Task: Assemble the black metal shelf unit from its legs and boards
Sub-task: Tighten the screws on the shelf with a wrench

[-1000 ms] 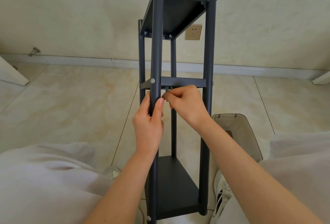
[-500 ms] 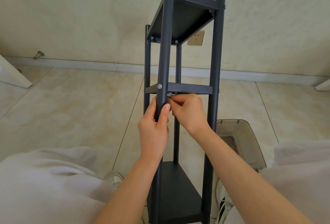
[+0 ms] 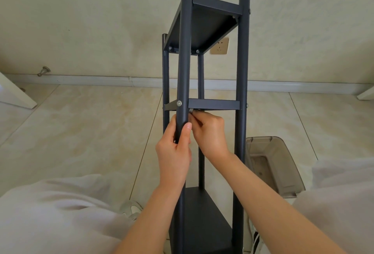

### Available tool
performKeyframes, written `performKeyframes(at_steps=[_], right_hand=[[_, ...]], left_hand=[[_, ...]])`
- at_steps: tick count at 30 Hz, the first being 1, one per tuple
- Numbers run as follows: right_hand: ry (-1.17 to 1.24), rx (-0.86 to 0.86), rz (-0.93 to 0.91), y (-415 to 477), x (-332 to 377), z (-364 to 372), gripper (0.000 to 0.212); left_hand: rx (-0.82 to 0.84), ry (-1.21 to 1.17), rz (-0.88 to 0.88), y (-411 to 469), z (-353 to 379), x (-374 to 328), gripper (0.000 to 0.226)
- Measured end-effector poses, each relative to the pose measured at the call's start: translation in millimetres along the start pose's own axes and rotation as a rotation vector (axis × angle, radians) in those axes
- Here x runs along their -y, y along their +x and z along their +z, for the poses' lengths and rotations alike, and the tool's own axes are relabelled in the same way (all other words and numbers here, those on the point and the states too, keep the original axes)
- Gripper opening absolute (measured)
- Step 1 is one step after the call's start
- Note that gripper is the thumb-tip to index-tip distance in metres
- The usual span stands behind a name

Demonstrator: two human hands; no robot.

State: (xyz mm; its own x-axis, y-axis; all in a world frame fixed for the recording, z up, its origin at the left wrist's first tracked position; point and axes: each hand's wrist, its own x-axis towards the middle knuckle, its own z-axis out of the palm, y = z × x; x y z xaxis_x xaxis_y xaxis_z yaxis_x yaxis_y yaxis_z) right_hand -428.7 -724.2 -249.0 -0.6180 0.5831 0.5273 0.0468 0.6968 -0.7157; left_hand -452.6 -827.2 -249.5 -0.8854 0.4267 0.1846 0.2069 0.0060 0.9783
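The black metal shelf unit (image 3: 241, 71) stands upright between my knees, with a top board (image 3: 204, 24), a middle board (image 3: 214, 104) and a bottom board (image 3: 202, 217) fixed to its legs. My left hand (image 3: 175, 152) grips the near left leg (image 3: 184, 61) just below the middle board. My right hand (image 3: 210, 132) pinches a small grey metal tool (image 3: 191, 111) under the middle board's near left corner, right beside that leg. What the tool's tip touches is hidden by the leg.
A smoky transparent plastic bin (image 3: 273, 164) lies on the tiled floor to the right of the shelf. A wall socket (image 3: 219, 46) sits behind the unit. A door stopper (image 3: 43, 70) sticks out of the baseboard at left. My knees in pale trousers fill both lower corners.
The view has shifted, so the shelf appears further right and lower in frame. Both hands keep their hold; the right hand has turned slightly at the corner under the middle board.
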Motion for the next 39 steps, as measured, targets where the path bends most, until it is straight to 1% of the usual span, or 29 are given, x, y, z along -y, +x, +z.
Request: performKeyframes(at_steps=[4, 7, 10, 14, 21, 25, 32, 39], right_hand=[[0.022, 0.054, 0.056, -3, -1, -5, 0.017], [0.002, 0.148, 0.173, -5, -2, -12, 0.02], [0.003, 0.206, 0.269, -7, 1, -18, 0.023], [0.019, 0.238, 0.317, -7, 10, -26, 0.024], [-0.009, 0.223, 0.355, -2, 18, -32, 0.027], [-0.012, 0.176, 0.369, -3, 19, -31, 0.027], [0.014, 0.112, 0.359, 0, 20, -29, 0.028], [0.035, 0.117, 0.317, -2, 19, -26, 0.028]], left_hand=[[0.009, -0.005, 0.007, 0, -1, -1, 0.049], [0.011, 0.0, 0.003, -1, 0, -2, 0.048], [0.01, 0.018, 0.0, 0, 1, -2, 0.047], [0.01, 0.032, 0.013, -1, 1, -1, 0.047], [0.011, 0.034, 0.007, 0, 4, -2, 0.052], [0.013, 0.033, 0.016, 0, 2, -2, 0.054], [0.011, 0.025, 0.011, -1, 2, -2, 0.052], [0.024, 0.024, 0.013, -1, 1, -2, 0.047]])
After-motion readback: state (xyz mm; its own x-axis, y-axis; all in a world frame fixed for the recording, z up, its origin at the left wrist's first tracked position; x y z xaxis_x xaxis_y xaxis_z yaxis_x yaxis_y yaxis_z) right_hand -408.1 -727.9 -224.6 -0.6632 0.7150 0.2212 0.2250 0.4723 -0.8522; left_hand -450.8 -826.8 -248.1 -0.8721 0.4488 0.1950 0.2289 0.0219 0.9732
